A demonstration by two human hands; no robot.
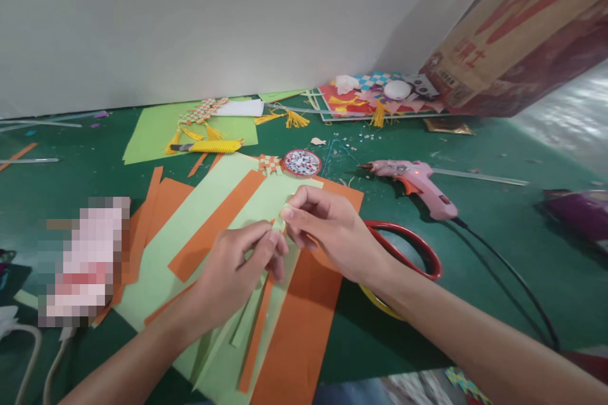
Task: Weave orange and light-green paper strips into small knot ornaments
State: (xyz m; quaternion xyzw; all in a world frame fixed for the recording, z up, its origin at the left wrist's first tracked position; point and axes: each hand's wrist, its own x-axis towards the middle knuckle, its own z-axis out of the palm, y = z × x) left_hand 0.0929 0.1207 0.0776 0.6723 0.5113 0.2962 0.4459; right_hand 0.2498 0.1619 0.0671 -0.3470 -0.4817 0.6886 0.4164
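Over the sheets of coloured paper, my left hand [237, 266] is closed, pinching a small bundle of paper strips [279, 225] between thumb and finger. My right hand [330, 224] pinches the top of the same strips, its thumb against a pale green end. Loose ends hang below my left hand: a narrow orange strip [256, 338] and pale green strips [244, 316]. My fingers cover much of the folded part, so how the strips cross is hidden. Under both hands lie pale green paper [202, 250] and orange paper [297, 323].
A pink glue gun [418, 183] lies to the right, its cord running forward. Red-handled scissors [430, 256] sit partly under my right forearm. Beyond my hands are a round dish of small bits [303, 162], a woven paper piece [270, 165] and a yellow cutter [216, 146].
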